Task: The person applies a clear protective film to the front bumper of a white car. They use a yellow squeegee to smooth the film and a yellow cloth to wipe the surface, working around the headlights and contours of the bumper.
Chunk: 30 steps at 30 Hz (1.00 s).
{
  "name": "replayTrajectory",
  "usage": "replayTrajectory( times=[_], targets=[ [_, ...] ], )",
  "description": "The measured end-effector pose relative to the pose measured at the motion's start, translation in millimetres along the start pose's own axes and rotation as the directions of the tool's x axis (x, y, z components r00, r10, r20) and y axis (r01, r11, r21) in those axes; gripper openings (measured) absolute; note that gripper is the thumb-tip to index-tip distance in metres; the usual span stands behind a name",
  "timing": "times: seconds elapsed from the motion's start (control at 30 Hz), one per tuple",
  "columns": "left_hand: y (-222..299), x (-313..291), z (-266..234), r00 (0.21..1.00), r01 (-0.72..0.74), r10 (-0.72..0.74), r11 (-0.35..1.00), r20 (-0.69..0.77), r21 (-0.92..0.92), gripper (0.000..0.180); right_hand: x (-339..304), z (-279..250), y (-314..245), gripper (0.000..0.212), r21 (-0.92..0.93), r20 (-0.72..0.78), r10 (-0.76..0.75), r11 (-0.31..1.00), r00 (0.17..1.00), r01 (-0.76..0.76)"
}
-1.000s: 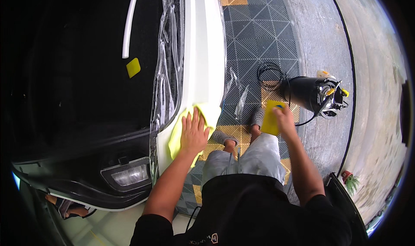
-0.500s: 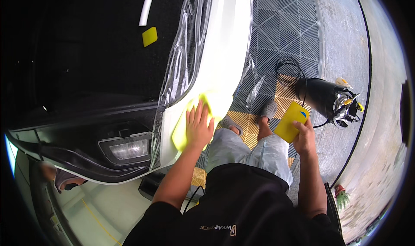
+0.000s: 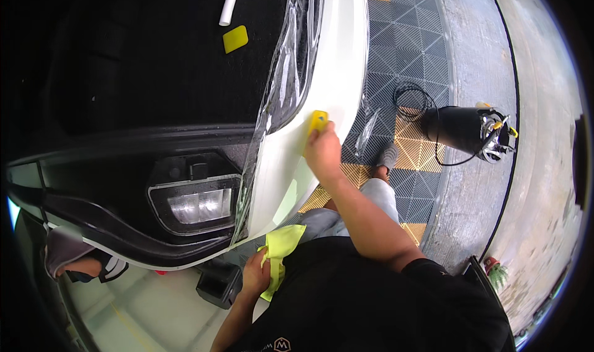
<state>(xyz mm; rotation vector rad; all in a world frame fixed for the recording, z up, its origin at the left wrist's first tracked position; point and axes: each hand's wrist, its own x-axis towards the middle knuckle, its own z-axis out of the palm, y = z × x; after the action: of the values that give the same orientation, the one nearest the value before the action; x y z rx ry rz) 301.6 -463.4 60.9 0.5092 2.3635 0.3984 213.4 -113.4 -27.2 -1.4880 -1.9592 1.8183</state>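
Observation:
My right hand [image 3: 323,153] grips a yellow squeegee [image 3: 318,120] and presses it to the white painted edge [image 3: 339,49] of a car body part. Clear film [image 3: 286,80] hangs wrinkled along the inner side of that edge, beside a dark glossy surface [image 3: 154,73]. Down by my waist, my left hand [image 3: 255,274] is closed round a bunched yellow-green cloth [image 3: 283,242], held off the car. A lamp unit [image 3: 200,206] sits in the black trim to the left of the white edge.
On the dark surface lie a second yellow squeegee [image 3: 236,39] and a white tube [image 3: 230,4]. At right, a black tank [image 3: 458,128] with a coiled hose [image 3: 411,98] lies on the floor. A black bin [image 3: 219,284] and another person [image 3: 77,259] are at lower left.
My left hand has lifted the cloth off the white panel and drawn it back to my waist. My right hand has brought the squeegee across to the left onto the panel.

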Motion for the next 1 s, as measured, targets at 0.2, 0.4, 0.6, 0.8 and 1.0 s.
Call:
replayTrajectory(
  times=[0.2,0.4,0.6,0.8,1.0],
  targets=[
    [-23,16,-12,0.991,-0.093,0.097,0.994,0.087,-0.051,0.033,-115,57,-14,0.024,0.219,0.218,-0.336,0.932,0.916,0.290],
    [10,25,-39,0.978,-0.153,0.167,0.982,0.129,-0.111,0.035,51,-27,30,0.024,0.146,-0.232,-0.053,0.985,0.971,0.089],
    [39,47,-48,0.965,-0.216,0.227,0.972,0.129,-0.089,0.035,-87,41,-23,0.023,-0.102,0.331,-0.351,0.910,0.876,0.403],
    [53,56,-64,0.976,-0.187,0.197,0.976,0.088,-0.116,0.033,57,-29,42,0.034,0.373,-0.042,-0.029,0.927,0.999,0.043],
    [81,60,-73,0.970,-0.202,0.180,0.971,-0.166,-0.129,0.033,36,-8,19,0.034,-0.239,0.049,-0.042,0.970,0.998,0.052]
  ],
)
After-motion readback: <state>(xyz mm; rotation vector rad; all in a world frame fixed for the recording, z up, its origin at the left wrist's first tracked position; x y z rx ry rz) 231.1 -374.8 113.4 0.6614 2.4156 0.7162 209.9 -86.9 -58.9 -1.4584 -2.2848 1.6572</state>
